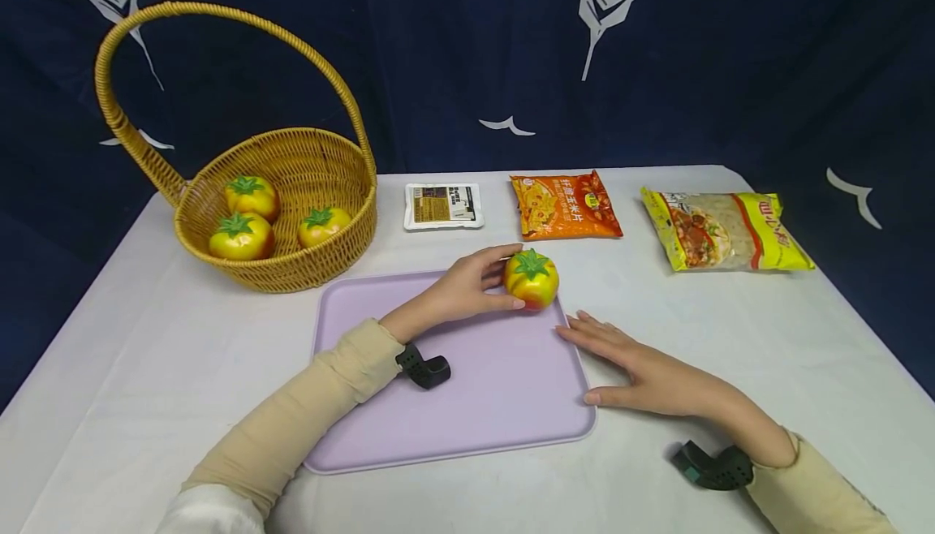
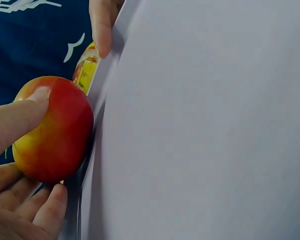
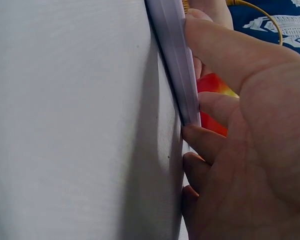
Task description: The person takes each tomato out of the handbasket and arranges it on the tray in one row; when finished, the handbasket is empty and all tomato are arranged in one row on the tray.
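Observation:
My left hand holds a glossy yellow-red tomato with a green leafy top, over the far right corner of a lilac tray. In the left wrist view the thumb lies on one side of the tomato and the fingers curl beneath it. My right hand has its fingers spread beside the tray's right edge. Seen from the right wrist, the thumb and fingertips of that hand are right at the tray's rim. The tomato's underside is hidden in the head view.
A wicker basket with a tall handle stands at the back left, with three similar tomatoes inside. Along the back of the white-covered table lie a flat white packet, an orange bag and a yellow bag.

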Demonstrator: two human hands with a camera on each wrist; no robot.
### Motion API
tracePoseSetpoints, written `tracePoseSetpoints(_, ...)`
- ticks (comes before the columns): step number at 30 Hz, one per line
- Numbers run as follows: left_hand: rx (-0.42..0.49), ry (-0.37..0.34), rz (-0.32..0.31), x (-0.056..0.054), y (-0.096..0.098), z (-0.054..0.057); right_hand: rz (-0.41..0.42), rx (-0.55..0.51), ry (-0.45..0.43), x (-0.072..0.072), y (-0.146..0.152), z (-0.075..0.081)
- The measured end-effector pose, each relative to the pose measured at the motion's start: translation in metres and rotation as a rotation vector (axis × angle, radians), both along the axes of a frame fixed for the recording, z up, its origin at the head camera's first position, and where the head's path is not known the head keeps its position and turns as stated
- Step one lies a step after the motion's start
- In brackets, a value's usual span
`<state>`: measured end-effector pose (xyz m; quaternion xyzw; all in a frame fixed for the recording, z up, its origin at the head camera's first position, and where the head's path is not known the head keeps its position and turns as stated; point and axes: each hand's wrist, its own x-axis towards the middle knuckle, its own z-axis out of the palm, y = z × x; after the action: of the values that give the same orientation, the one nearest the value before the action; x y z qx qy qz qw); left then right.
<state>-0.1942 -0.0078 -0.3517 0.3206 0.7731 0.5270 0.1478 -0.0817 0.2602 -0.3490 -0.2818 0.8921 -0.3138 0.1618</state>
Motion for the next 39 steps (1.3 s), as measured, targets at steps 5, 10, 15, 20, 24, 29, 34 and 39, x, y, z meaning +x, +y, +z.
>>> tracePoseSetpoints(5,-0.011,0.004,-0.013,0.0,0.001,0.001,0.002,-0.002,-0.002,0.0,0.0,-0.001)
tracePoseSetpoints(10,-0.027,0.007,-0.031,0.002,0.004,0.002,-0.003,-0.006,0.01,0.002,0.002,-0.003)
tracePoseSetpoints(15,-0.043,0.024,-0.035,0.005,0.001,0.008,-0.013,-0.006,0.004,0.005,0.003,-0.005)
tracePoseSetpoints(20,0.001,0.111,-0.026,0.007,-0.023,0.031,-0.015,-0.003,0.01,0.006,0.002,-0.006)
tracePoseSetpoints(24,0.039,0.182,0.012,0.005,-0.056,0.058,-0.009,-0.005,0.016,0.005,0.002,-0.005)
tracePoseSetpoints(29,0.092,0.186,0.163,0.0,-0.107,0.083,0.007,-0.004,0.027,0.002,0.002,-0.004)
tracePoseSetpoints(34,0.222,0.099,0.309,-0.006,-0.157,0.089,0.008,-0.009,0.012,-0.001,0.001,-0.002)
tracePoseSetpoints(39,0.365,0.023,0.394,-0.01,-0.192,0.082,0.003,-0.009,-0.007,-0.001,0.001,-0.001)
